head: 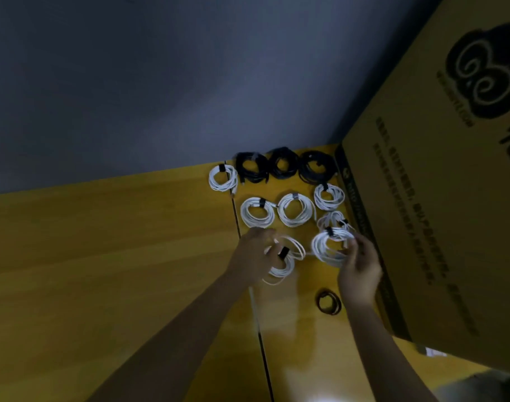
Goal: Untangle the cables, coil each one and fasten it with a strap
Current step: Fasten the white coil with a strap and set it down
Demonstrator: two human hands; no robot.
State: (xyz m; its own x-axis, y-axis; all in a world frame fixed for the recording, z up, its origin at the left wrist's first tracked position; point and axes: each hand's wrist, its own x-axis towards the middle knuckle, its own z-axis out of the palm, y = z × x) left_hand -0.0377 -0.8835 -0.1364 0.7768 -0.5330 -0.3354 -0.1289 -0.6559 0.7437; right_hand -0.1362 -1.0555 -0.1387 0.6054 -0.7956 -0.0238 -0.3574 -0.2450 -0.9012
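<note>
Surface: yellow wooden table (103,256), dim light, grey wall behind; seam running along tabletop.
Near, loose ring: small dark coil (328,302) by right forearm, apart from rest; strap not discernible.
Left hand (255,253): fingers curled on white coil with black strap (282,261); loops look slack, one strand trailing low; could spring open if strap not tight.
Right hand (359,268): pinching rim of second white coil (329,248), partly lifted; overlaps small coil behind, snag risk.
Right flank: cardboard box (422,198) close, little room.
Middle: strapped white coils (296,210), tidy.
Far: three black coils (280,166).
</note>
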